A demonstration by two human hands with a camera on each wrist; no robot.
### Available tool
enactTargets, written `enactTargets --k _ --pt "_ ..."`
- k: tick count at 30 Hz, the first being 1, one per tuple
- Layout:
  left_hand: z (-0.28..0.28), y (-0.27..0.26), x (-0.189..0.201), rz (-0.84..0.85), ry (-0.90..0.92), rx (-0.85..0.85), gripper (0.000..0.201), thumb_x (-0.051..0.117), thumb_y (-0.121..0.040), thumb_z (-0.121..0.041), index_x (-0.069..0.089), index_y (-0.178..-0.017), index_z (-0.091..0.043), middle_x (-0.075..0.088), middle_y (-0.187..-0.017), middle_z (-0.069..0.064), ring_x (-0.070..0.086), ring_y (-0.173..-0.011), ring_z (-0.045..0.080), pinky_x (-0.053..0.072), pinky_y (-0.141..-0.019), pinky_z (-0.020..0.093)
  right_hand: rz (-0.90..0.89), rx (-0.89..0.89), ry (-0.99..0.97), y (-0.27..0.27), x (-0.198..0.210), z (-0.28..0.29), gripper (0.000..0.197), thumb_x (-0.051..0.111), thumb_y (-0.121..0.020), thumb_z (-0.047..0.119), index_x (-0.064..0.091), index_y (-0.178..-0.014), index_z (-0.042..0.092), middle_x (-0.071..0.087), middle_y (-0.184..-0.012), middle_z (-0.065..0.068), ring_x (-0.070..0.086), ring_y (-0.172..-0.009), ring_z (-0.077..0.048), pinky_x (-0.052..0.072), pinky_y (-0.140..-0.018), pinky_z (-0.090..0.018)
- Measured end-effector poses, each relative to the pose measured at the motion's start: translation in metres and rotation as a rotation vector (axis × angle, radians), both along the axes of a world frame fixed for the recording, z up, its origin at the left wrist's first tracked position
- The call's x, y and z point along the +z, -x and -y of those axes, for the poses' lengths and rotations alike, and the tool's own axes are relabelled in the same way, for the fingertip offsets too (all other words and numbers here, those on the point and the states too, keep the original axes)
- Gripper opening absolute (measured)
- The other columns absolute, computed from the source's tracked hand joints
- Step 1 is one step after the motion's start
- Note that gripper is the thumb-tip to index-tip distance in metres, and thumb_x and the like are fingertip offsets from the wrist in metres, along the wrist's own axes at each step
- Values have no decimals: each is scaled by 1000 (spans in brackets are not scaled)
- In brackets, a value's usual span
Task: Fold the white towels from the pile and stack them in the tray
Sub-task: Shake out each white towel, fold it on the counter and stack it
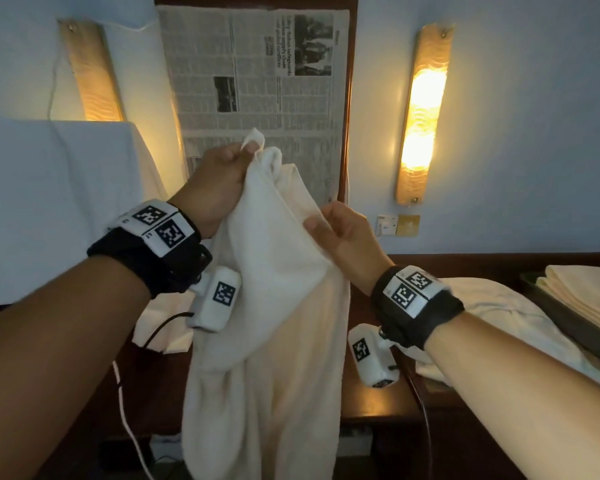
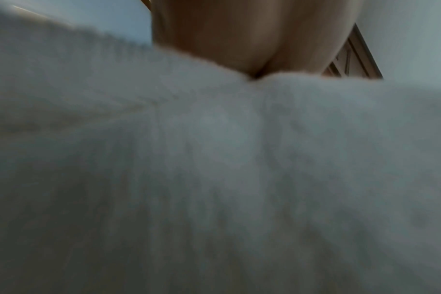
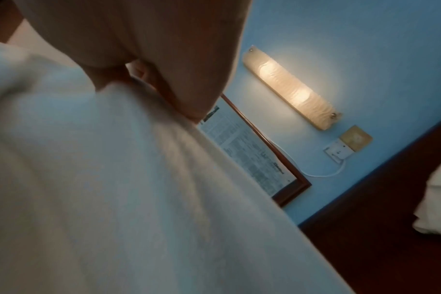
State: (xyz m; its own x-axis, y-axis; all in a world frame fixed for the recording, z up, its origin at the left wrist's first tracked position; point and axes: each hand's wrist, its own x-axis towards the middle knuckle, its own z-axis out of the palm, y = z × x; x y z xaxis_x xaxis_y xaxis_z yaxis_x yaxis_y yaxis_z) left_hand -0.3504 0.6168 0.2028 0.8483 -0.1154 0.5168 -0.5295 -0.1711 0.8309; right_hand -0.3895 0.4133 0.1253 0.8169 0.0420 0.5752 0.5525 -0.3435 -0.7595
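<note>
White towel [image 1: 271, 306] held up in the air, hanging long below both grips. Loose towel pile [image 1: 492, 317] lower right of the grips, on dark wood. Tray [image 1: 575, 327] beyond the pile, folded towels [image 1: 589, 296] stacked in it. Left hand [image 1: 219, 181] pinching the towel's top corner between thumb and fingers. Right hand [image 1: 347, 237], lower and beside, fingers curled, pinching the towel's edge.

Framed newspaper [image 1: 257, 81] on blue wall, two lit wall lamps [image 1: 421, 116], perhaps a wall switch [image 1: 397, 225]
</note>
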Motion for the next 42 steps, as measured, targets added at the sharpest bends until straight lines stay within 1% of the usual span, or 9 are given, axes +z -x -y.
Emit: enactTargets --k 5,12,19,23,28,32,36,39,42 --pt "-6 4 5 82 1 33 33 48 -103 -42 61 -96 -12 54 -85 10 48 -80 16 41 -77 35 46 -70 305 4 -21 6 18 65 -93 30 66 -89 13 68 -84 -4 62 -76 -18 51 -71 -32" --pt "-17 6 15 -3 103 -74 29 58 -95 -45 68 -83 -20 60 -87 11 55 -85 23 47 -90 45 -307 -345 559 -9 -77 77 26 53 -101 29 67 -93 10 64 -95 -8 63 -88 -26 52 -85 -42" --pt "18 10 -14 -154 24 -215 47 52 -103 -42 75 -64 -28 64 -66 -4 58 -68 15 44 -84 42 100 -202 293 -4 10 45 22 50 -98 6 72 -97 11 69 -92 2 60 -81 4 46 -75 -11" --pt "45 10 -31 -178 139 -269 42 54 -101 -46 77 -74 -25 71 -79 2 64 -82 23 47 -96 51 243 -226 373 -6 54 26 23 63 -92 18 68 -79 -2 65 -74 -16 59 -71 -26 47 -70 -35" --pt "65 10 -31 -139 154 -301 41 55 -96 -51 78 -92 -18 74 -102 16 68 -104 39 45 -106 60 284 -332 320 -3 75 31 24 69 -88 22 68 -76 2 64 -70 -12 55 -70 -18 45 -67 -29" --pt "74 10 -23 -62 142 -265 49 50 -96 -59 70 -66 -25 66 -70 1 61 -75 27 47 -84 53 210 -385 372 9 74 36 28 69 -89 28 65 -81 2 64 -76 -11 53 -67 -17 47 -68 -30" --pt "77 10 -12 37 65 -198 54 52 -87 -68 61 -71 -17 59 -75 14 55 -75 29 48 -88 66 51 -219 350 33 57 52 24 68 -89 34 67 -90 10 66 -82 -4 59 -70 -10 49 -66 -25" --pt "72 7 -3 64 93 -180 47 53 -87 -62 65 -74 -19 62 -79 11 57 -78 25 51 -89 59 -107 -212 460 43 26 69 11 67 -91 28 68 -83 19 66 -78 6 60 -67 -2 45 -63 -25" --pt "71 9 0 107 40 -189 39 52 -92 -54 65 -69 -24 61 -74 5 56 -74 20 48 -79 44 -270 -321 558 35 -10 96 17 64 -93 31 71 -93 16 68 -87 1 65 -81 -14 49 -72 -28"
